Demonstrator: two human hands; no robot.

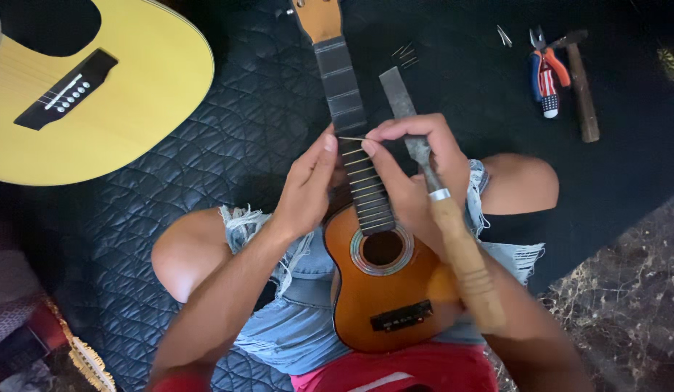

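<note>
Head view, looking down on a seated person's lap. The left hand (308, 185) reaches in from the lower left, forearm angled up across the thigh, palm turned inward against the left edge of the fingerboard; its fingers are nearly straight and pressed together, the thumb tip touching one end of a thin fret wire (351, 139). Whether this hand grips the neck from below cannot be told. The right hand (417, 170) comes in from the lower right, fingers curled closed around a flat metal file (402, 109), thumb and forefinger pinching the other end of the fret wire. The file's blade projects past the knuckles away from the body, just beside the neck; its pale wooden handle (467, 268) runs back along the right forearm.

The small orange-brown guitar (384, 290) lies on the lap beneath both hands, body toward the person, round sound hole just below the hands, dark bridge lower down. Its dark fingerboard carries frets near the hands and bare slots beyond them.

Beyond the left hand, well apart, lies a yellow acoustic guitar (134, 94). Beyond the right hand, on the dark quilted mat (228, 131), lie loose fret pieces (405, 56), pliers (546, 76) and a hammer (580, 83).
</note>
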